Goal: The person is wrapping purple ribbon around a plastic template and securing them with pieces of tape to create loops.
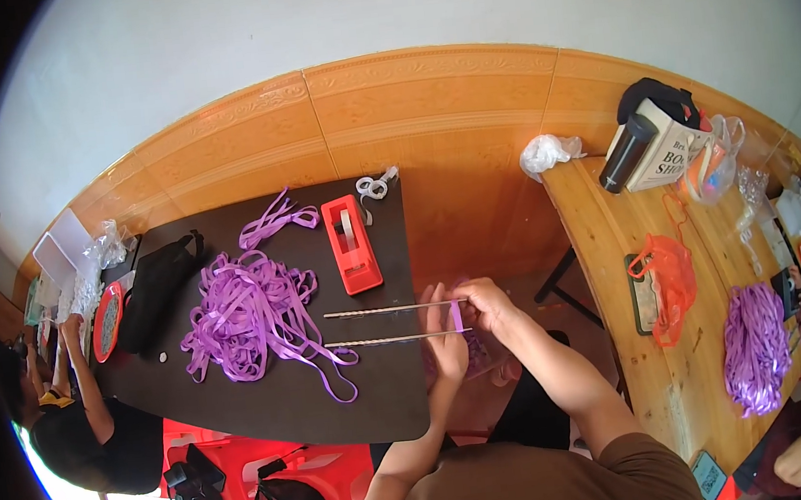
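Two thin, twisted metal rods [380, 340] stick out side by side past the right edge of the dark table, toward my hands. A short band of purple ribbon [457, 317] spans them near their right ends. My left hand [445, 342] is against the lower rod and the ribbon, its fingers stretched out toward the wall. With thumb and fingers pinched together, my right hand [489, 307] grips the ribbon by the end of the upper rod. A tangled heap of purple ribbon [247, 313] lies on the table to the left, with a loose loop trailing toward the rods.
A red tape dispenser [352, 245] and white tape rolls [372, 188] sit beyond the rods. The dark table [377, 406] ends just left of my hands. On the wooden table [601, 231] at right lie a purple ribbon bundle [757, 346] and bags. A person [90, 434] works at far left.
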`<act>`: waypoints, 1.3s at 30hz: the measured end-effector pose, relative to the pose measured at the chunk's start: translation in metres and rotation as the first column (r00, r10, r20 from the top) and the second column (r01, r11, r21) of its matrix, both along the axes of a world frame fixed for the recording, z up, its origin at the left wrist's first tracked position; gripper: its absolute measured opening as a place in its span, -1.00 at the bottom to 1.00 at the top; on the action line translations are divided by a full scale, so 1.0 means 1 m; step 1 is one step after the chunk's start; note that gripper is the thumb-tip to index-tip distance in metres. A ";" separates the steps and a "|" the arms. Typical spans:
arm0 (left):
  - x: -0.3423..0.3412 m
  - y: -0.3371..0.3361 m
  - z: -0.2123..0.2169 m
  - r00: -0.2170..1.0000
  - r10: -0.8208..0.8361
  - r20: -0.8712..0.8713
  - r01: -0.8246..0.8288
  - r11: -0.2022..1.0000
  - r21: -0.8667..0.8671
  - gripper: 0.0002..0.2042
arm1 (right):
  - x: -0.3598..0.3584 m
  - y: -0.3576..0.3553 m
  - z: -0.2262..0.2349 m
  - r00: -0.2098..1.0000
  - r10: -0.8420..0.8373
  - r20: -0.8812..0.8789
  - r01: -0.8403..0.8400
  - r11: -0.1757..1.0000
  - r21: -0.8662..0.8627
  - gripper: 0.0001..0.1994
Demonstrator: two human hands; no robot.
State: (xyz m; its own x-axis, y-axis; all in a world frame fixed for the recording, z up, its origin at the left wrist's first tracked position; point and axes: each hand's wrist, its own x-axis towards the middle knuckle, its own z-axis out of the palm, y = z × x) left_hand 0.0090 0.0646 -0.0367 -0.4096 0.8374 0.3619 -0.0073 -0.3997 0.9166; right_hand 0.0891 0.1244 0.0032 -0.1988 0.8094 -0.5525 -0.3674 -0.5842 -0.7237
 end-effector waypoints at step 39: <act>-0.036 -0.103 -0.016 0.657 -0.375 0.654 0.692 0.646 -0.324 -0.76 | 0.026 -0.097 -0.023 0.531 -0.764 0.366 -0.786 -0.283 0.550 -0.65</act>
